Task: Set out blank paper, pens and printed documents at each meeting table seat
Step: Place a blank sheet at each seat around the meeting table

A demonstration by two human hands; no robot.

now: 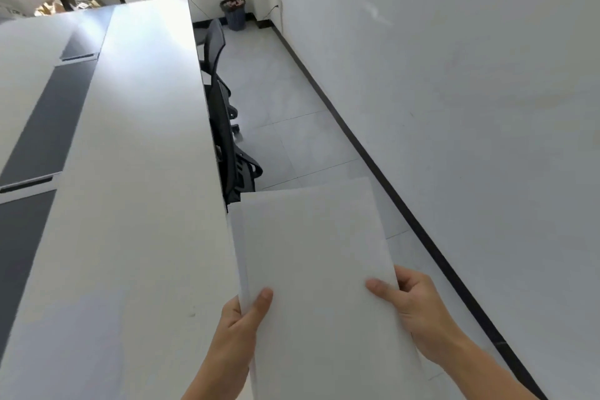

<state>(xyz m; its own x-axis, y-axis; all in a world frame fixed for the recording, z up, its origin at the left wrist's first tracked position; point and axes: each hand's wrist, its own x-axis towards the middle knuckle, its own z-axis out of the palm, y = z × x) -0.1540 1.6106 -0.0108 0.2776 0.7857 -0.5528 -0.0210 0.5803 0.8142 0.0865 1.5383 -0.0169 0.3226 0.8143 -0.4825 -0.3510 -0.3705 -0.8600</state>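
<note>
A person is standing next to the long white surface and holding a stack of blank paper in both hands. The left hand is pinching the near left edge, with the thumb lying on top and the fingers hiding under the sheets. The right hand is pinching the right edge the same way. The paper is hanging in the air just beside the long edge of the surface, above the floor, and is not touching the surface. The sheets are not sitting quite even, so one edge is peeking out past the others. I am not seeing any pens or printed pages here. Black office chairs are tucked in along this side, and a dark bin is standing in the far corner. I think the sheets could slide apart and fall to the floor, because only the near end is being held and the far end is free. The far corner could also bump the surface edge or a chair back and get bent. Two sheets sticking together could mean one seat gets too many.
</note>
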